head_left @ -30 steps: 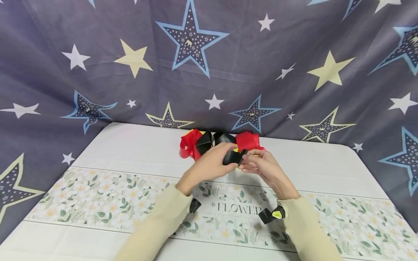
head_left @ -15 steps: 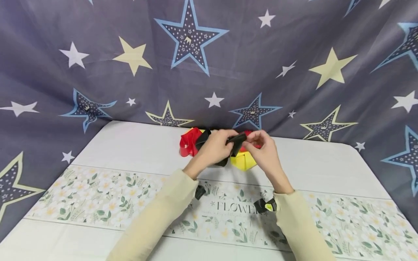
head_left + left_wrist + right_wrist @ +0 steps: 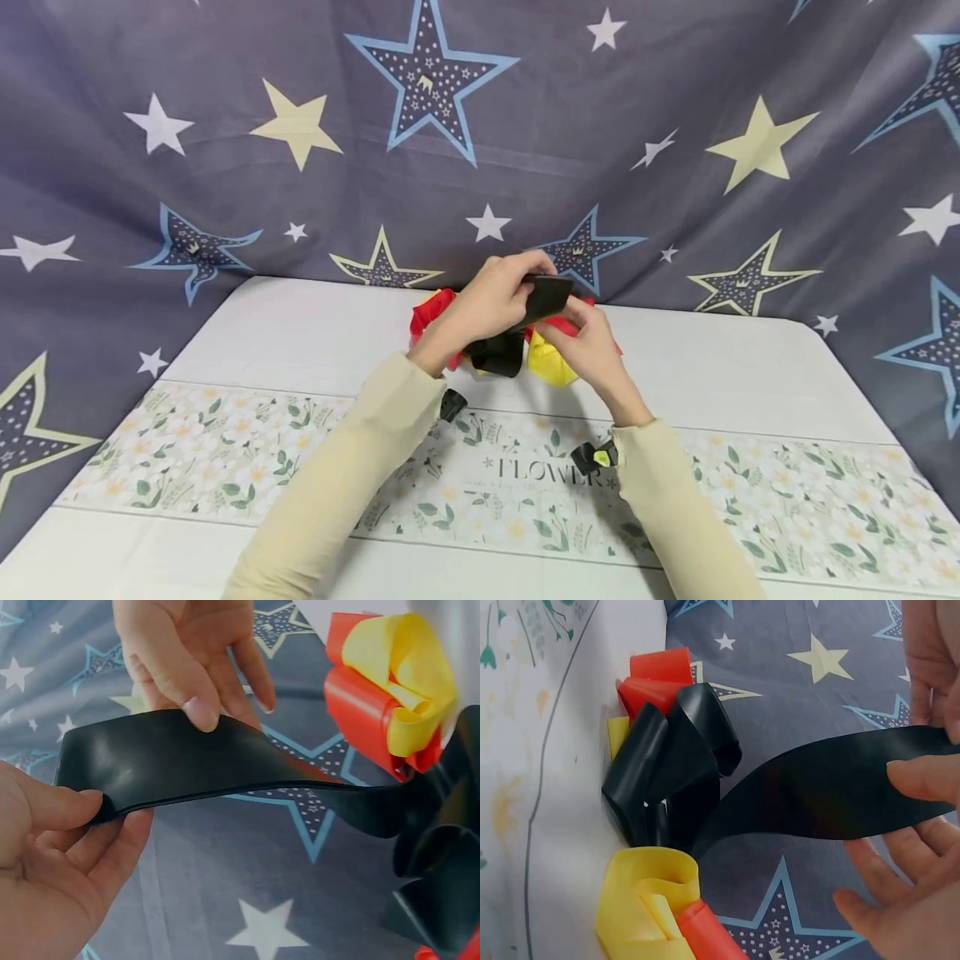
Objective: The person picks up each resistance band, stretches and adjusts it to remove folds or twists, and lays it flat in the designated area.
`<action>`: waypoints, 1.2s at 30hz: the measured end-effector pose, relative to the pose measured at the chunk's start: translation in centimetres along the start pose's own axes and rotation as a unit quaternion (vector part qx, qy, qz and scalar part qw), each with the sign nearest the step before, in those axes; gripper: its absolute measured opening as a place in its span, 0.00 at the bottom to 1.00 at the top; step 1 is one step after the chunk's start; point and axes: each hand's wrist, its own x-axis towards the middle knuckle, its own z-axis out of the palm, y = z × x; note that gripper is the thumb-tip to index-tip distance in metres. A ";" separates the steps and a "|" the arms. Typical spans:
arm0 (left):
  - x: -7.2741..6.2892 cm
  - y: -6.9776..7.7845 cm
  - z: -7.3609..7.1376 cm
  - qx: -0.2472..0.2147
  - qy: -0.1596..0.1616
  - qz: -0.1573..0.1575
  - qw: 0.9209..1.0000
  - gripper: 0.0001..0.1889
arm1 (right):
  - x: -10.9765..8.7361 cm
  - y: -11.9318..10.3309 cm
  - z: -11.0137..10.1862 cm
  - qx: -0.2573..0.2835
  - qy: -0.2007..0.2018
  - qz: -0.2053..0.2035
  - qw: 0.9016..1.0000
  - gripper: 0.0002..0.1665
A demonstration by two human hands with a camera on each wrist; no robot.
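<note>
A flat black resistance band (image 3: 546, 297) is lifted off the table, its loose end raised between the two hands. My left hand (image 3: 489, 298) pinches that end; in the left wrist view the thumb lies on top and the fingers beneath. My right hand (image 3: 592, 348) holds the same band a little further along, its thumb (image 3: 922, 778) over the flat face. From there the strip runs down with a twist into the bunched black band (image 3: 697, 750) on the table. A rolled yellow band (image 3: 551, 360) and red bands (image 3: 656, 679) lie around it.
The bands are heaped on a white table (image 3: 735, 367) near its back edge. A flowered strip (image 3: 247, 458) with printed lettering crosses the cloth. Behind stands a dark curtain (image 3: 315, 200) with stars. Black straps (image 3: 592, 457) sit by the sleeves.
Both hands have risen and moved back, lifting the black band's end away from the heap. The band is spread flatter between them, and the yellow band has come into view.
</note>
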 end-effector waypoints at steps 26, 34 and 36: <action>2.3 5.5 -4.0 -0.020 0.079 0.076 0.994 0.14 | -0.7 -0.7 -1.1 -0.013 0.009 0.035 0.999 0.13; 2.7 4.6 -5.0 -0.031 0.083 0.041 0.995 0.15 | -1.6 0.1 -0.3 -0.009 -0.016 0.070 0.997 0.16; 2.6 4.1 -5.4 -0.031 0.087 0.025 0.995 0.15 | -1.9 0.3 0.1 0.000 -0.033 0.075 0.997 0.17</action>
